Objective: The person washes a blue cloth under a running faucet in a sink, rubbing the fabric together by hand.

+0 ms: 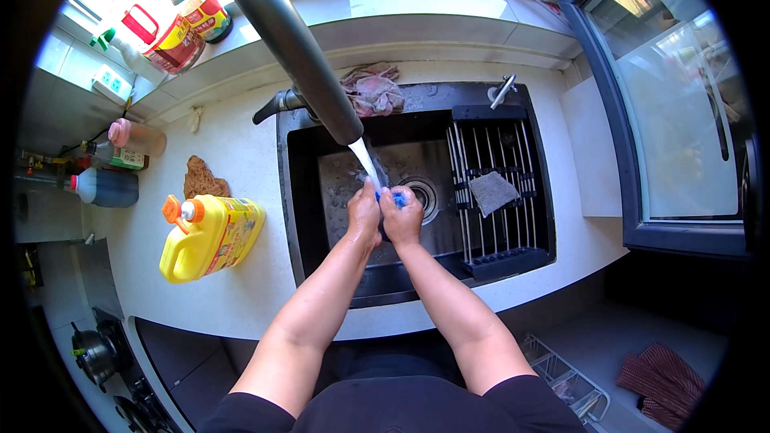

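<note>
Over the dark sink (301,216), water runs from the black faucet (301,40) onto my hands, which are close together. My left hand (363,215) is closed, its fingertips at the stream and against a small blue thing. Closed around that blue thing (399,200) is my right hand (404,223); bits of blue show at its fingers. Fingers and water hide most of it, so I cannot make out its kind. Beyond the right hand lies the round drain (430,200).
A roll-up drying rack (479,232) with a grey cloth (493,192) covers the sink's right side. Left stand a yellow jug (210,236) and a brown rag (203,179). A pinkish rag (374,90) lies behind the faucet. An open window pane (682,112) juts in at right.
</note>
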A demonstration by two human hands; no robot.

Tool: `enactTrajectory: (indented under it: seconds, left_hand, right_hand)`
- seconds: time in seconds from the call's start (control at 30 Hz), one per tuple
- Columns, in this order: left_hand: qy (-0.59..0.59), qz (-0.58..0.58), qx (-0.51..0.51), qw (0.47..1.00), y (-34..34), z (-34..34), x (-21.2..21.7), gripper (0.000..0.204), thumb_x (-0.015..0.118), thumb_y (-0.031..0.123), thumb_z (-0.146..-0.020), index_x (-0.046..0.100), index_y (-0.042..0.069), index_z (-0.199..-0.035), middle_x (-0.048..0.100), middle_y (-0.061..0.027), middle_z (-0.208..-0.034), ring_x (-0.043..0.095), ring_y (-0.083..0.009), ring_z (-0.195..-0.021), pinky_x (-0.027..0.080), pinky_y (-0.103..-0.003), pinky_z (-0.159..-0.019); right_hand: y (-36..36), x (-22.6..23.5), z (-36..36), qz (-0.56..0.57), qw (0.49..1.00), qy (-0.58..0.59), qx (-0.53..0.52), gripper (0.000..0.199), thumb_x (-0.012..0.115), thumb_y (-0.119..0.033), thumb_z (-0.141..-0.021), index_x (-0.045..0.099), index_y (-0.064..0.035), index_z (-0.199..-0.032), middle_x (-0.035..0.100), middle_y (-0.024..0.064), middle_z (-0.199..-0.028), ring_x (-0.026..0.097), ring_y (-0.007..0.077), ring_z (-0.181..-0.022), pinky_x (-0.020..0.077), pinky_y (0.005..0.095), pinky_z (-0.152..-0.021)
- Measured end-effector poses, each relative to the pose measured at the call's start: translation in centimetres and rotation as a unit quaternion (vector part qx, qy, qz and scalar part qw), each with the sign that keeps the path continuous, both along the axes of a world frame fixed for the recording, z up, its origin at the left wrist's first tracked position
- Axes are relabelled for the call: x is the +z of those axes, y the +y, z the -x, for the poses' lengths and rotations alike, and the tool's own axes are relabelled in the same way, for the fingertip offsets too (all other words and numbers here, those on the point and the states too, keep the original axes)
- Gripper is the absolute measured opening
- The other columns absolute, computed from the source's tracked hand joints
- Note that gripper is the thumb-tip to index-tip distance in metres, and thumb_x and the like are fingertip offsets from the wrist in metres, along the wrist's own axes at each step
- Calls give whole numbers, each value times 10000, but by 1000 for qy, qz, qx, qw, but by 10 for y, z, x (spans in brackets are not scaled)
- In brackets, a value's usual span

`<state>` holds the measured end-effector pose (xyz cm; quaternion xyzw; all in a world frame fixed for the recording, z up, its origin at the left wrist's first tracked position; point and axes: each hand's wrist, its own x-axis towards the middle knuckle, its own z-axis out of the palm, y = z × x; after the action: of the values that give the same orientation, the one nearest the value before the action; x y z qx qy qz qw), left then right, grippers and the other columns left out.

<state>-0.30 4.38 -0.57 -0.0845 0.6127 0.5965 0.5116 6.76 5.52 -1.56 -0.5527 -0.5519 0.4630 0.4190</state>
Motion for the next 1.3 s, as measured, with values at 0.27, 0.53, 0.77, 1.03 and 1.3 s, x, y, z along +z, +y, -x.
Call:
enactTrajectory:
  seconds: [0.27, 0.53, 0.77, 1.03, 1.3]
  left_hand:
    - [80, 13, -39, 996, -7, 1, -6, 334, 517, 303, -911, 613, -16, -886, 590, -67, -787, 524, -150, -716, 431, -306, -657]
    - [11, -30, -115, 993, -21, 27, 33, 700, 329, 639, -892, 500, 44, -1219, 558, -112, -1126, 531, -203, -1032, 397, -352, -932]
    - [59, -47, -184, 980, -19, 26, 42, 641, 302, 521, -955, 347, 45, -1381, 426, -156, -1320, 407, -271, -1211, 265, -397, -1053]
    - [-70, 67, -57, 994, -20, 26, 6, 700, 406, 614, -878, 438, 60, -1306, 492, -154, -1242, 447, -239, -1157, 306, -425, -1010]
    - [-254, -91, -125, 955, -18, 43, -41, 193, 548, 242, -793, 568, 93, -673, 594, -90, -635, 582, -237, -511, 471, -361, -412]
  right_hand:
    - [2, 10, -1, -14, 999, -30, 17, 178, 650, -166, -744, 610, 8, -739, 601, 139, -627, 579, 220, -571, 468, 320, -572]
    - [27, 4, -41, 256, 922, 109, 269, 416, 671, -324, -793, 581, -43, -1087, 595, 73, -1059, 573, 177, -933, 441, 287, -827]
    - [13, 5, -35, 138, 948, -39, 284, 590, 792, -258, -646, 549, -34, -1135, 587, 93, -1030, 573, 188, -938, 474, 314, -811]
    - [16, 31, -31, 278, 914, 244, 169, 383, 620, -59, -573, 574, -12, -951, 617, 80, -833, 592, 167, -730, 474, 274, -739]
    - [20, 46, -45, 382, 802, 334, 315, 456, 716, -272, -722, 563, -24, -1073, 611, 60, -924, 601, 144, -818, 482, 276, -776]
